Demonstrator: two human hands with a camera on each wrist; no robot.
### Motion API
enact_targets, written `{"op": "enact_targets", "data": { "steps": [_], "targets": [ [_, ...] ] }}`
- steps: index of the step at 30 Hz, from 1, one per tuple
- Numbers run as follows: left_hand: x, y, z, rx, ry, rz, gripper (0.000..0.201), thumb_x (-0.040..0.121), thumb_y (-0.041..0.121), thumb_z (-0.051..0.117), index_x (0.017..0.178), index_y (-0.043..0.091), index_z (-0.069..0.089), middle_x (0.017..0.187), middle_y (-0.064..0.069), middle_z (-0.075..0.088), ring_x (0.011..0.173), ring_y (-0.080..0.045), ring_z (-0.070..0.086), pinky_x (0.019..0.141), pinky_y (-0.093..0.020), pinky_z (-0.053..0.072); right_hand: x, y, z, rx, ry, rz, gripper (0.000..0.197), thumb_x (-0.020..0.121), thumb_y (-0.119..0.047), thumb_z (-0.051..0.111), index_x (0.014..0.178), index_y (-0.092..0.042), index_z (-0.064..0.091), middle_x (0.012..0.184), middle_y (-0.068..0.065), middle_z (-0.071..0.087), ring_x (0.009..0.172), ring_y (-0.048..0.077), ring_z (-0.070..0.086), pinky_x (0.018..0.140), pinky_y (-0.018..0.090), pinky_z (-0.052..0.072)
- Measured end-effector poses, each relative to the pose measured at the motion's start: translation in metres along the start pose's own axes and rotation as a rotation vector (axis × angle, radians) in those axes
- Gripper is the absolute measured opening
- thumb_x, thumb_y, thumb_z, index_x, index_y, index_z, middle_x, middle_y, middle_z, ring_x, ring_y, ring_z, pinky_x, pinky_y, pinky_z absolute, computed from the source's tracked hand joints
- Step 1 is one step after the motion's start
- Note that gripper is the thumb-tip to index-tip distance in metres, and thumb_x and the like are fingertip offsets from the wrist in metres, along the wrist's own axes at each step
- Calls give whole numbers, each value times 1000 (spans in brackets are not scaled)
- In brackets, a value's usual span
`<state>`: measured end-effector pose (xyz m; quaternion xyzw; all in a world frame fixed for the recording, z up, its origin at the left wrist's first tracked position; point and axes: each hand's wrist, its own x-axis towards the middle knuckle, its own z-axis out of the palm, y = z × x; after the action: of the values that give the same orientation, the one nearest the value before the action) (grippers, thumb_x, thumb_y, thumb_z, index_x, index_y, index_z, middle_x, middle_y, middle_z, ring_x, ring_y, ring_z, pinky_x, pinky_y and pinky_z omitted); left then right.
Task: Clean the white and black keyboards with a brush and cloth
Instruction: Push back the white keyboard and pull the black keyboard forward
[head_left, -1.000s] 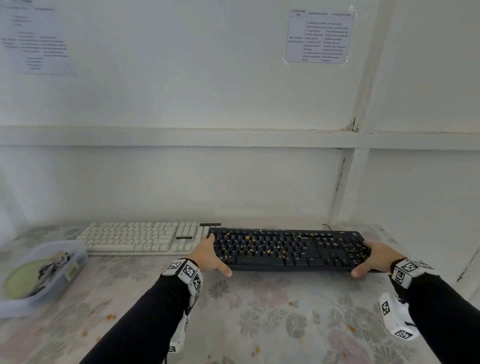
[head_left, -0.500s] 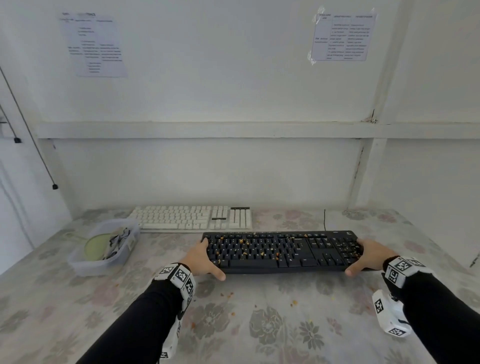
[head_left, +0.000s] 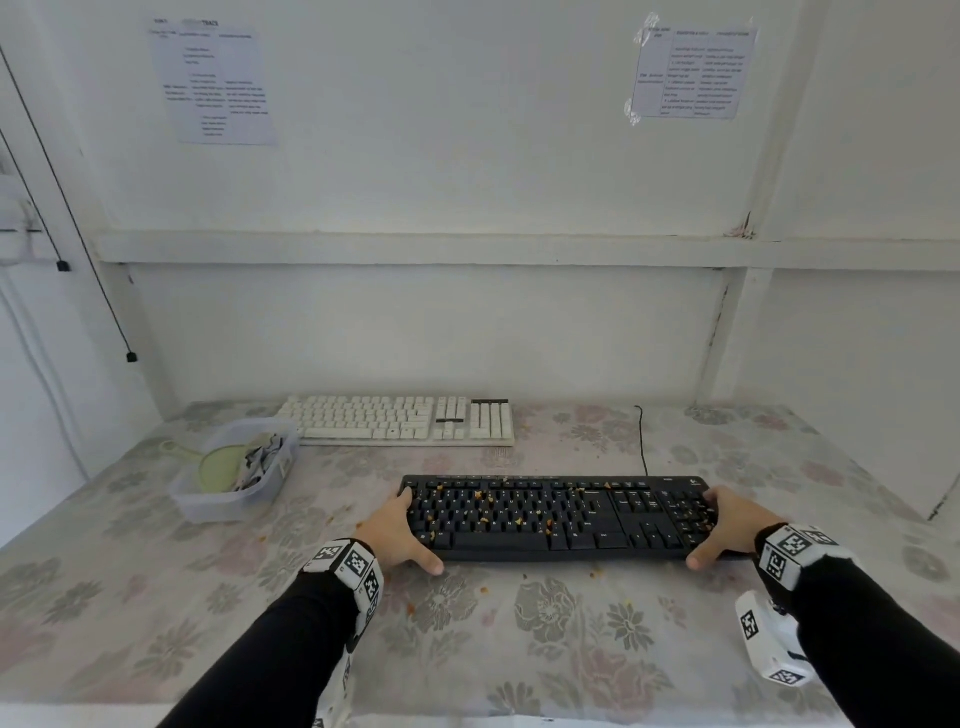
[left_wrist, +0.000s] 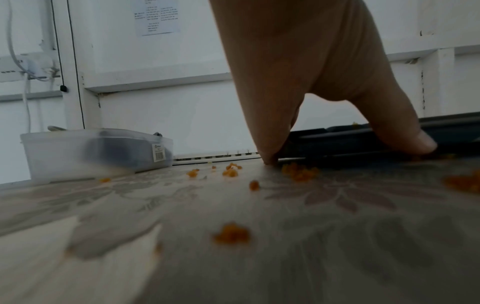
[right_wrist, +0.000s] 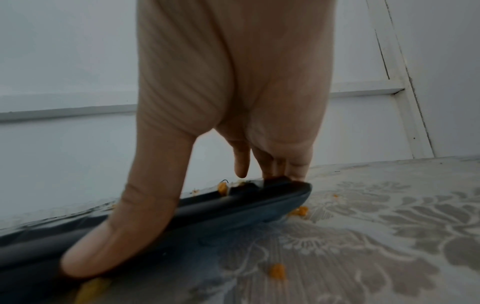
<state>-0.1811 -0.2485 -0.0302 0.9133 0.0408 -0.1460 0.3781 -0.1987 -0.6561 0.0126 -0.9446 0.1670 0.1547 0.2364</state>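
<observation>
Black plastic, matte and low, the wired black keyboard (head_left: 558, 517) lies across the near middle of our flower-printed desk (head_left: 545, 639), and we hold it by its two short ends. Our left hand (head_left: 396, 535) wraps the left end, thumb along the front edge and fingers up the side; our right hand (head_left: 724, 525) does the same at the right end, its thumb pressed to the rounded front rim and its fingers hooked over the back corner. So each grip is closed narrowly on the keyboard's end rather than spread wide.

Orange crumbs (head_left: 491, 496) sit among the keys and lie scattered on the cloth-covered desk in front, so we judge that this step is positioning the board for cleaning. To do it well we should keep the board level and move it slowly, or the loose bits will roll deeper between the keys. We should also mind the thin black cable (head_left: 643, 441) trailing from the back edge.

Farther back, parallel to the wall, rests the off-white plastic keyboard (head_left: 400, 421) with raised, blocky keycaps. To its left stands a translucent plastic tub (head_left: 228, 501) holding a pale green round-headed tool with a handle and a crumpled patterned cloth (head_left: 260, 457); whether that tool is the brush, we cannot tell.
</observation>
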Motion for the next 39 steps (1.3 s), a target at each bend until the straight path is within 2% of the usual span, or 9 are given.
{"op": "enact_targets", "data": {
  "steps": [4, 9, 15, 20, 25, 27, 30, 33, 39],
  "targets": [
    [0, -1, 1, 8, 4, 4, 126, 61, 18, 90, 154, 7, 4, 161, -7, 11, 147, -24, 17, 117, -34, 22, -2, 0, 4, 57, 25, 21, 118, 51, -24, 91, 144, -5, 21, 147, 11, 35, 134, 26, 36, 108, 32, 30],
    [4, -2, 1, 34, -8, 13, 129, 62, 19, 90, 154, 5, 1, 162, -7, 9, 147, -23, 16, 117, -31, 20, 0, 4, 3, 55, -14, 45, 102, 53, -15, 90, 137, -4, 32, 127, 10, 52, 118, 25, 48, 101, 30, 35],
    [6, -2, 0, 75, -33, -4, 130, 63, 21, 89, 153, 4, -4, 162, -7, 1, 149, -22, 10, 119, -31, 15, 33, 20, 10, -39, -63, 34, 145, -6, -57, 83, 125, -10, 42, 121, 5, 56, 113, 23, 51, 101, 35, 39],
    [11, -4, -6, 117, -96, -16, 130, 65, 26, 88, 153, 7, -5, 162, -6, 3, 148, -23, 13, 119, -33, 18, 5, -8, -3, -75, -111, 84, 139, 32, -44, 90, 145, -5, 20, 149, 11, 31, 135, 27, 33, 107, 35, 33],
    [10, -3, -23, 23, -187, 29, 127, 54, 48, 89, 153, 17, 17, 152, -3, 35, 136, -22, 37, 114, -36, 29, 1, -34, -5, -54, 10, 94, 80, 81, -37, 70, 140, 1, 32, 145, 15, 38, 131, 28, 40, 101, 29, 37],
    [5, -4, -31, -78, -126, 66, 128, 46, 66, 83, 150, 18, 25, 149, -5, 41, 132, -23, 42, 111, -37, 32, -2, -59, -3, -65, 43, 49, 63, 84, -33, 66, 131, 2, 43, 136, 17, 48, 123, 29, 48, 94, 28, 40],
    [0, -12, -50, -115, 139, 76, 83, 84, 39, 71, 150, 13, 28, 152, -9, 37, 135, -25, 41, 110, -37, 35, -7, -109, 9, -82, 73, -54, 50, 89, -27, 59, 127, 2, 47, 130, 17, 53, 118, 28, 51, 90, 28, 43],
    [-2, -28, -85, -169, 421, 102, 59, 89, 18, 67, 142, 8, 43, 142, -11, 49, 123, -26, 51, 105, -38, 41, -15, -170, 31, -57, 77, -204, 48, 91, -23, 56, 130, 2, 45, 133, 17, 51, 121, 27, 51, 95, 29, 43],
    [-2, -87, -165, -138, 720, -48, 67, 73, 12, 78, 132, 5, 46, 133, -21, 45, 123, -34, 44, 102, -39, 38, -23, -295, 97, 171, 12, -512, 64, 89, -27, 58, 142, -4, 30, 145, 13, 38, 132, 27, 39, 106, 32, 34]
  ]
}}
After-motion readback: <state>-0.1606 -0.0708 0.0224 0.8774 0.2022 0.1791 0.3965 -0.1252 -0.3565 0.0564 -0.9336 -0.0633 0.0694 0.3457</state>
